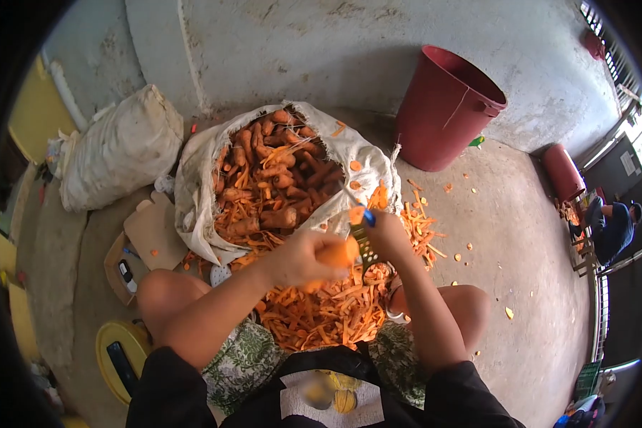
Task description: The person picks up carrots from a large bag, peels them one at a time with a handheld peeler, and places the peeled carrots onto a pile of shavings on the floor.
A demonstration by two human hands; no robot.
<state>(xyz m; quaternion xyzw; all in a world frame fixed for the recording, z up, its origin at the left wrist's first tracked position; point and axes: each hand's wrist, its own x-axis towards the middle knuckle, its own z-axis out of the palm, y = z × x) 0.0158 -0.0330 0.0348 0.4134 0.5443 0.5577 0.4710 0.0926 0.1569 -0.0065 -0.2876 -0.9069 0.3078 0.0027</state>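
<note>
My left hand [297,258] is closed around a peeled carrot [337,252], its near end slightly blurred by motion. My right hand [388,237] grips a blue-handled knife [369,217]; its thin blade points up and left, and an orange carrot slice [357,214] shows beside it. Below that hand is a yellow-green perforated item [366,251], partly hidden. Under both hands, between my legs, lies a heap of carrot peelings and pieces [321,314]. Just beyond, an open white sack [192,207] holds many unpeeled carrots [274,171].
A tall red bin [442,114] stands by the wall, and a full white sack [125,153] leans at left. Cardboard [151,232], a yellow lid [110,342] and a phone [123,365] are nearby. Peelings [421,232] litter the floor. A person [610,232] sits far right.
</note>
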